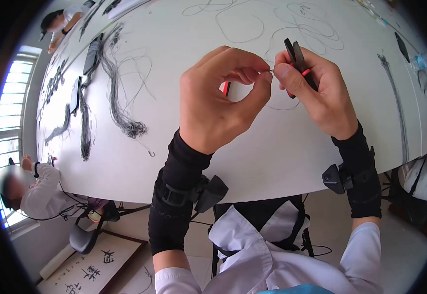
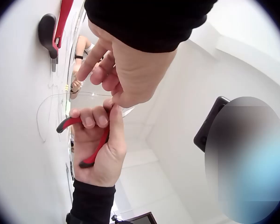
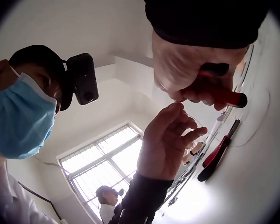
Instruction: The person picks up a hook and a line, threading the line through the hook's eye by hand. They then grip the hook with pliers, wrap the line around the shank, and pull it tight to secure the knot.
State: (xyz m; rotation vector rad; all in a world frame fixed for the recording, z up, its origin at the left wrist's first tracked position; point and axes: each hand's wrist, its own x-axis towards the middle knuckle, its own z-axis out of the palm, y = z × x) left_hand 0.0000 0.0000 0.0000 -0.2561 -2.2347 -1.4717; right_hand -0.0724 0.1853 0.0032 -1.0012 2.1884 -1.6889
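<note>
My left hand point(image 1: 213, 98) pinches a thin line between thumb and index fingertip. My right hand point(image 1: 321, 98) holds a pair of pliers point(image 1: 297, 56) with red-and-black handles, the jaws pointing up away from the palm. Its thumb and index finger meet the left fingertips, where a tiny thin piece point(image 1: 271, 70) sits between them; I cannot tell what it is. From the fingers the thin line point(image 2: 38, 114) loops down toward the table. A second red-and-black hand tool point(image 3: 219, 151) lies on the table, mostly hidden behind my left hand in the head view.
Loose coils of line point(image 1: 240, 41) spread over the far part of the white table point(image 1: 223, 181). Bundled dark lines point(image 1: 115, 98) lie at left, a small hook point(image 1: 151, 153) at one end. Another long bundle point(image 1: 394, 108) lies at right. Other people sit around the table.
</note>
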